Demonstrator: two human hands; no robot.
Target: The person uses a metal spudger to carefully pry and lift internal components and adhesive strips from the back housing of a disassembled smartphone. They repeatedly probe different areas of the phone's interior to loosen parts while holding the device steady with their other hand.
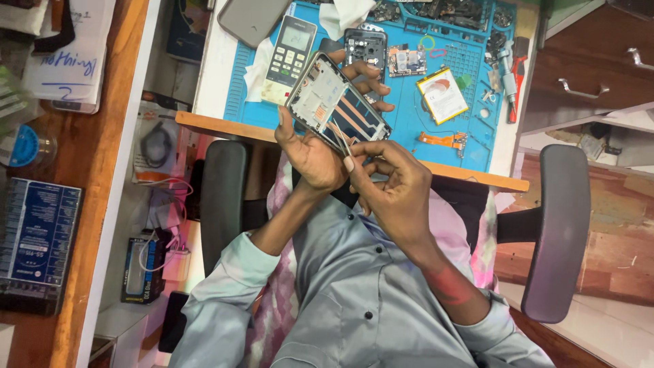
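My left hand grips an opened phone frame, held tilted above the edge of the blue work mat, its inner side with flat orange cables facing me. My right hand pinches thin metal tweezers, whose tips touch the lower part of the frame near the cables. Both forearms are in grey shirt sleeves.
On the mat lie a grey remote control, a phone back housing, a small circuit board, a flat battery, an orange flex cable, white tissue and a red-handled tool. Chair armrests flank me. Drawers stand at right.
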